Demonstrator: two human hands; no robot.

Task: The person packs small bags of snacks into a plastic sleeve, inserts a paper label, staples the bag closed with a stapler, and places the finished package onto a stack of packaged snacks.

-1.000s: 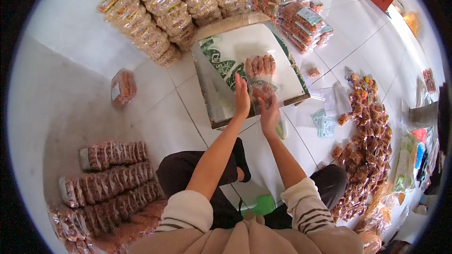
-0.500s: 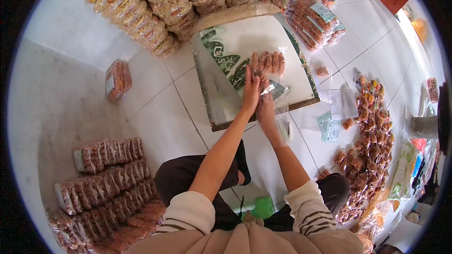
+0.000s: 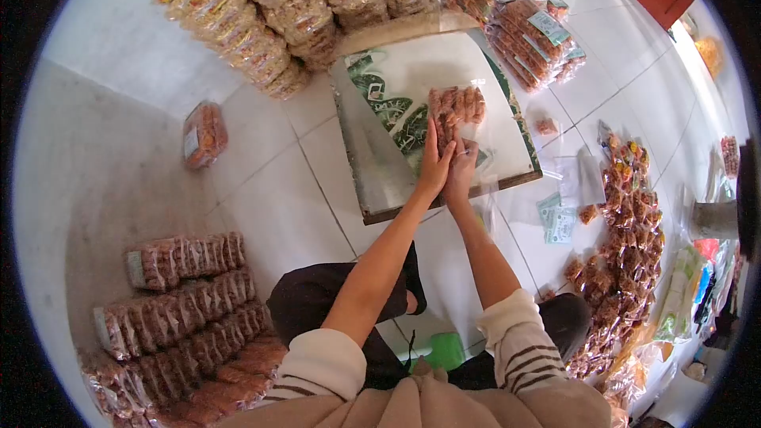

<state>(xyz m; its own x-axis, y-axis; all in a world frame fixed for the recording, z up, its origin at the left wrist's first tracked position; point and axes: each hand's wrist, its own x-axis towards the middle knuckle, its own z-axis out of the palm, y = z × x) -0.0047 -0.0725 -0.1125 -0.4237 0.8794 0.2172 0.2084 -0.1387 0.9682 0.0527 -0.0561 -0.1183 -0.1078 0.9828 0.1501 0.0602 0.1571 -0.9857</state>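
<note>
A clear plastic bag of reddish-brown snack pieces [image 3: 468, 101] lies on a low board [image 3: 495, 139] with a white and green printed surface. My left hand [image 3: 434, 165] is closed along the near left side of the bag. Pressed close beside it, my right hand [image 3: 460, 166] grips the bag's near end with bent fingers. The bag's near end is partly hidden between my hands, and the snack pieces sit at its far end.
Stacked yellowish snack packs [image 3: 289, 16] stand behind the board, with brown labelled packs [image 3: 527, 40] to their right. Rows of brown packs [image 3: 178, 301] line the left wall. Small brown packets [image 3: 626, 246], printed labels [image 3: 559, 222] and clear bags [image 3: 583, 178] lie at right.
My hands have shifted slightly forward along the bag, and the right fingers are now more bent. More snack pieces show near my left fingertips.
</note>
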